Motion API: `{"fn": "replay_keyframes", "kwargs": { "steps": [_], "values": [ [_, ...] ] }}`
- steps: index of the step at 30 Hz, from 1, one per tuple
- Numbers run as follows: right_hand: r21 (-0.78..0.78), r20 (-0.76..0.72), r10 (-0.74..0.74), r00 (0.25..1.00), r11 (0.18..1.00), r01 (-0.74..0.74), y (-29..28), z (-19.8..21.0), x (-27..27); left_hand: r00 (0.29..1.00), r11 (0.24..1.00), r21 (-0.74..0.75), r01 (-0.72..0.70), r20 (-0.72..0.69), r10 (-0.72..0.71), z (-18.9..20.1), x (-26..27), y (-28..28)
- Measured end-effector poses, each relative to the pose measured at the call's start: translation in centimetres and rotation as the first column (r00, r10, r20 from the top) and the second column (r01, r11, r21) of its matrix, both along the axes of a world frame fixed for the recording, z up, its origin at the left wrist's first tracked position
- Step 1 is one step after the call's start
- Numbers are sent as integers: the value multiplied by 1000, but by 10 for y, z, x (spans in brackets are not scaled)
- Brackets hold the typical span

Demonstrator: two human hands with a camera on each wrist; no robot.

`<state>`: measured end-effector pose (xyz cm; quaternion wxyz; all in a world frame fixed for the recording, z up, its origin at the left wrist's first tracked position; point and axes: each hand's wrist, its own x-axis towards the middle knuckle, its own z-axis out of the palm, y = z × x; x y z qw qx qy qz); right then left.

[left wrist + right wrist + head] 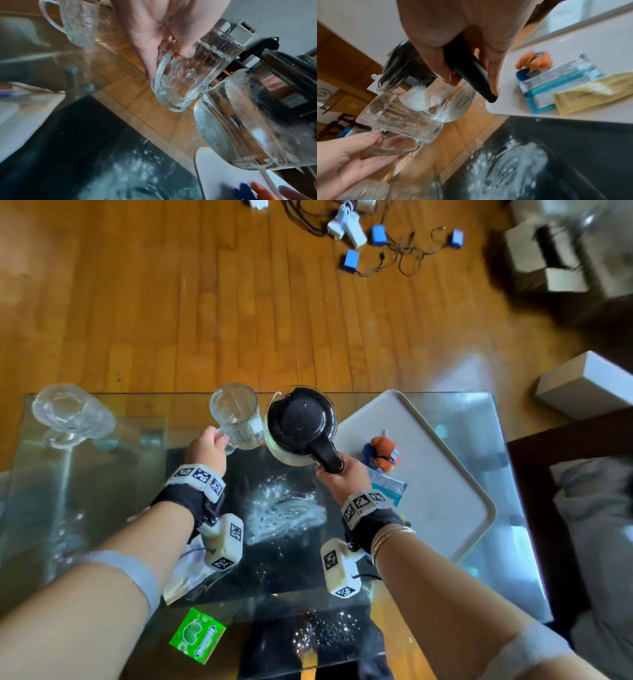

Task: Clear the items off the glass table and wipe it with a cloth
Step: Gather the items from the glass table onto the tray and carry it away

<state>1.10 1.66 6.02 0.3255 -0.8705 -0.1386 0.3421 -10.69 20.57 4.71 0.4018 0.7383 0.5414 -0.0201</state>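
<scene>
A glass table [507, 474] is seen from above over a wooden floor, and every position below is given relative to it. A white tray [442, 474] is set on its right part, tilted to the table's edges; on the tray are found an orange and blue toy [382, 453], a teal-edged packet [556, 86] and a beige pouch [594, 92]. A glass coffee pot [298, 426] with a black lid is held over the table's far middle, by the tray's near-left edge; its black handle is enclosed by the curled fingers of the right hand [342, 477]. Just left of the pot, a glass mug [236, 416] is gripped at its handle by the left hand [207, 453], thumb on top and fingers curled through the loop; whether its base touches the table cannot be told. A second glass mug [73, 414] is placed at the far-left corner. White powdery smears [284, 508] are noted at the table's centre, between the two wrists. A green packet [197, 635] is recorded near the table's near edge, a white paper [185, 573] under the left wrist.
</scene>
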Motion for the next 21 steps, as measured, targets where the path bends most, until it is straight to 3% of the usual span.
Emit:
{"fn": "replay_keyframes", "kwargs": {
  "steps": [5, 10, 21],
  "values": [
    [-37, 72, -135, 988, 990, 138, -76, 14, 42, 993, 994, -30, 103, 61, -101, 11, 57, -60],
    [-57, 45, -368, 929, 927, 370, -159, 13, 76, 970, 969, -67, 236, 83, -230, 12, 117, -130],
    [-128, -24, -657, 753, 750, 649, -288, -40, 121, 907, 904, -81, 420, 76, -414, -16, 222, -252]
  ]
}}
